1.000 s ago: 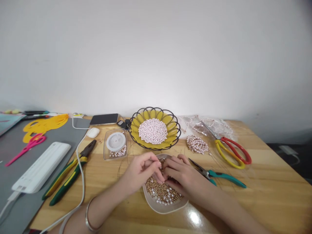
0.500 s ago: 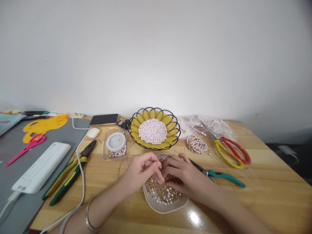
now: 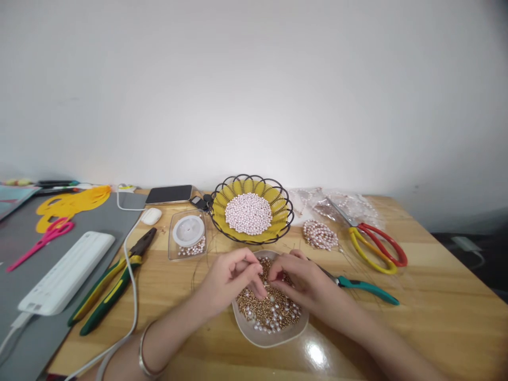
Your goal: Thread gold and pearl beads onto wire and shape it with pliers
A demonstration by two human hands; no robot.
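Both my hands hover over a shallow beige dish (image 3: 254, 334) filled with small gold and white beads (image 3: 270, 312). My left hand (image 3: 232, 279) has its fingers curled, thumb and fingertips pinched together above the beads on something too small to make out. Facing it, my right hand (image 3: 301, 283) also has fingertips pinched close over the dish, and what they grip is too small to name. A thin wire (image 3: 198, 264) trails over the wood to the left of the dish.
A black wire basket (image 3: 222, 222) with pale pink pearls stands behind the dish. Clear box with cord spool (image 3: 188, 241), green-yellow pliers (image 3: 113, 283), teal pliers (image 3: 365, 288), red-yellow scissors (image 3: 377, 246), a beaded strand pile (image 3: 320, 234), phone (image 3: 169, 194), white power bank (image 3: 67, 272), pink scissors (image 3: 42, 241).
My right hand has lifted and shifted slightly right, baring more of the beads in the dish. My left hand has hardly moved.
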